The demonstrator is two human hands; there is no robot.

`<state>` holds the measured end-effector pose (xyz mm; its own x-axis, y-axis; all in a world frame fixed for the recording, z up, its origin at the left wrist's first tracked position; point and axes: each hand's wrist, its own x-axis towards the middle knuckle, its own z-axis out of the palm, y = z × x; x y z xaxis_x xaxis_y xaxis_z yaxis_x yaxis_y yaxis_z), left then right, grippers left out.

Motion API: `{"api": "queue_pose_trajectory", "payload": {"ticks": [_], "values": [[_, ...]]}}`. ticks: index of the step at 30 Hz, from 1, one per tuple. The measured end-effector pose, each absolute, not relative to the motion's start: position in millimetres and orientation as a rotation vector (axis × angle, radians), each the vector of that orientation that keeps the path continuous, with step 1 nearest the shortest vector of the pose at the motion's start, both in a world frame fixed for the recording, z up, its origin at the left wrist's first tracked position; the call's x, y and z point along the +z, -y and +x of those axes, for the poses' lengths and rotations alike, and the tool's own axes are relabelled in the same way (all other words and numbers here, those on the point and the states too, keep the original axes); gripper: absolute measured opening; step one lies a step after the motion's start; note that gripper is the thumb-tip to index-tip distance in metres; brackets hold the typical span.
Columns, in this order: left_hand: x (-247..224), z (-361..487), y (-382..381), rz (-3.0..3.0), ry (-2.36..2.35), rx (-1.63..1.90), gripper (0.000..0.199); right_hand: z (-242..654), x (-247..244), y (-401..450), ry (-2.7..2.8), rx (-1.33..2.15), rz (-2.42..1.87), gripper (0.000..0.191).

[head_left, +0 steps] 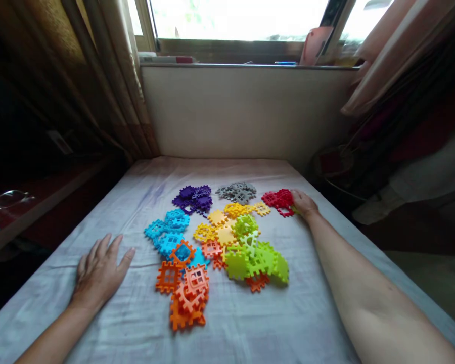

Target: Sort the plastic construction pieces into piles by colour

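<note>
My left hand [100, 273] lies flat on the bed sheet with its fingers spread, holding nothing, left of the blue interlocking building tiles [169, 241]. At the far right, my right hand [305, 204] is closed beside the pile of red tiles [279, 199]. A bit of a lime green tile [296, 210] shows under its fingers, which are partly hidden. Purple tiles [193, 198] and grey tiles [237, 192] form piles at the back. Yellow tiles [225, 234] lie mid-bed, overlapped by a lime green pile [256, 261]. Orange tiles [169, 277] are nearest me, some overlapping blue ones.
The pale sheet [129, 313] covers a flat bed that ends at a low wall [246, 111] under a window. Curtains [109, 76] hang at the left. A dark shelf [41, 202] with eyeglasses stands left; hanging clothes [420, 151] are at the right.
</note>
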<state>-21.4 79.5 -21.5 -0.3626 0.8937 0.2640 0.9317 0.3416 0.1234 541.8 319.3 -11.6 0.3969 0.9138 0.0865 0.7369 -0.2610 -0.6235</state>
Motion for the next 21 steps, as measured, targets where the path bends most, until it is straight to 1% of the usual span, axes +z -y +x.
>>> {"api": "queue_pose_trajectory", "payload": {"ticks": [6,10,12,13,15,17,19,21], "values": [[-21,-21,-79,-1.715,2.466,-0.352,0.07,451,-14,-299,1.668,0.646,-1.609,0.043],[-22,-18,-78,-1.72,2.406,-0.397,0.067,398,-11,-269,1.736,0.923,-1.304,0.051],[-22,-17,-78,-1.711,2.405,-0.408,0.065,386,-7,-269,1.775,0.955,-1.19,0.053],[-23,-16,-78,-1.709,2.413,-0.408,0.065,384,-4,-275,1.776,0.908,-1.184,0.052],[-23,-16,-77,-1.707,2.429,-0.406,0.064,385,4,-296,1.717,0.718,-1.31,0.051],[-23,-15,-77,-1.717,2.436,-0.397,0.064,388,9,-323,1.627,0.517,-1.609,0.051],[-22,-14,-76,-1.72,2.439,-0.387,0.064,382,11,-346,1.596,0.461,-1.889,0.054],[-23,-13,-75,-1.714,2.438,-0.385,0.064,365,10,-359,1.665,0.493,-2.009,0.056]]}}
